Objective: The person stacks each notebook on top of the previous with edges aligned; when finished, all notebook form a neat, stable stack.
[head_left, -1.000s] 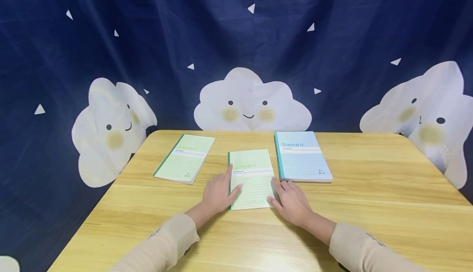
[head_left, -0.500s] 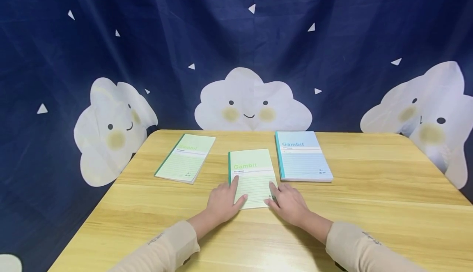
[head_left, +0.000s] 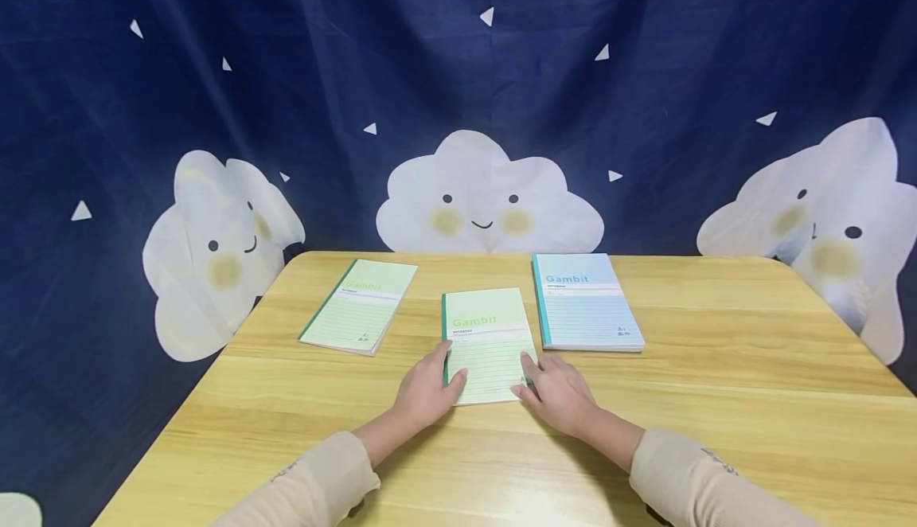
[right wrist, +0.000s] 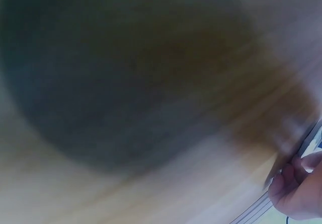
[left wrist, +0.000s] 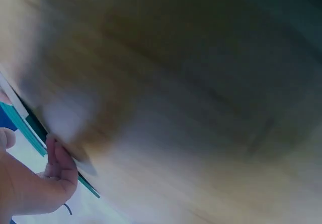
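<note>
A green-covered notebook [head_left: 487, 352] with a dark green spine lies at the middle of the table, its lower part between two hands. My left hand [head_left: 425, 388] rests at the spine, the thumb over the cover and the forefinger along the edge. In the left wrist view the left hand's fingers [left wrist: 63, 163] bend at the green-edged side. At the opposite edge my right hand [head_left: 562, 392] touches the cover with thumb and forefinger. The right wrist view shows its fingers [right wrist: 286, 181] bent beside the notebook's edge [right wrist: 251, 211]. The fingers of both hands look relaxed.
Another green notebook [head_left: 361, 308] lies tilted at the left of the wooden table [head_left: 745, 352]. A thicker blue notebook or stack [head_left: 587, 304] lies just right of the middle one. Behind the table hangs a dark blue curtain [head_left: 322, 73] with printed clouds.
My right hand has shifted slightly inward onto the cover's edge. The left forefinger came onto the cover, then drew back to the spine. The middle notebook has barely moved.
</note>
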Motion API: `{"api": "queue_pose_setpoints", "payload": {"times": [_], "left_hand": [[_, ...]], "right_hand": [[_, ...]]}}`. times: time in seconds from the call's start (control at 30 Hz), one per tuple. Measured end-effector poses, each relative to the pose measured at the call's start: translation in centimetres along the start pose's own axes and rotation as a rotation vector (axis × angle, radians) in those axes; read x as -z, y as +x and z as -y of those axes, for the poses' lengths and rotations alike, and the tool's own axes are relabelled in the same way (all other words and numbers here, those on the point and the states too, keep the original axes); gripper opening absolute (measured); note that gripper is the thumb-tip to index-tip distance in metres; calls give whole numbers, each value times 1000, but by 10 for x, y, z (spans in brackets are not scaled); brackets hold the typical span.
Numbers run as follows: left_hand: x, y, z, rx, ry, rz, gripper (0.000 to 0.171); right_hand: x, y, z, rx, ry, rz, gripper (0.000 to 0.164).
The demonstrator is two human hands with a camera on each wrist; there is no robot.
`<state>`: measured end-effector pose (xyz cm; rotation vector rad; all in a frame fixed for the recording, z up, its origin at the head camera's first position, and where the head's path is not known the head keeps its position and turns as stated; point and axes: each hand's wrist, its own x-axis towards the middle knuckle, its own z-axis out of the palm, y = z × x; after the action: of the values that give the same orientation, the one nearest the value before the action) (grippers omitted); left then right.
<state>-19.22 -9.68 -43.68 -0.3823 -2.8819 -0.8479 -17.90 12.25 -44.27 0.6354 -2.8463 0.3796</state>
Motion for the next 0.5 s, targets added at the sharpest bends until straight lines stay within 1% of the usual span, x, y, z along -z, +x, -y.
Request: {"api": "queue_pose_setpoints", "payload": {"times": [0.23,0.27,0.37,0.47,0.5], "left_hand": [[1,3,-1,77,-115,-19,53],[2,4,-1,82,-141,-21,52],[3,4,1,99,-247,2,50],[5,4,2,120,-356,30,50],[6,3,2,134,-379,32,52]], "right_hand": [[0,1,0,-7,2,18,52],[-1,1,-1,-6,2,19,52],[-1,1,-1,-4,10,16,52],[-1,1,-2,-5,22,5,52],[-1,1,-2,-6,23,1,52]]}}
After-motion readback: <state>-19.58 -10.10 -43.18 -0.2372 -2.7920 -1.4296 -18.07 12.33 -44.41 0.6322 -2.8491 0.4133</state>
